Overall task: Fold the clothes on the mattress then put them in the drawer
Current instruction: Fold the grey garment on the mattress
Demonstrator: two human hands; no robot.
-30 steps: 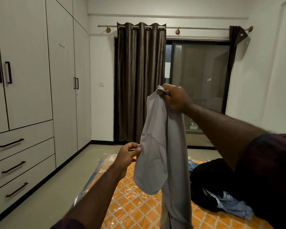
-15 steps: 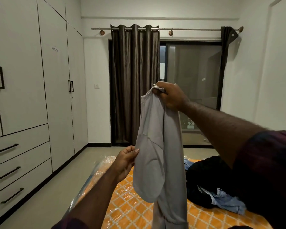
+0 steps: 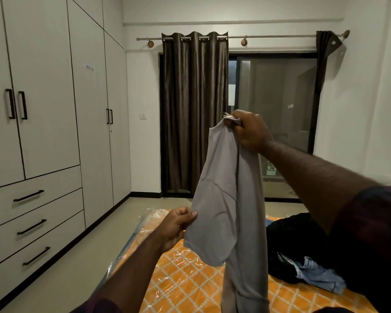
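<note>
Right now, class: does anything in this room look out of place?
The orange mattress sits wrapped in crinkled clear plastic, and a heap of dark and blue clothes lies unfolded on its right side.

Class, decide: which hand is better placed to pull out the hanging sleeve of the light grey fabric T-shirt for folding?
Probably left. The left hand pinches the sleeve edge of the light grey fabric T-shirt; the right hand grips its top, holding it up.
</note>
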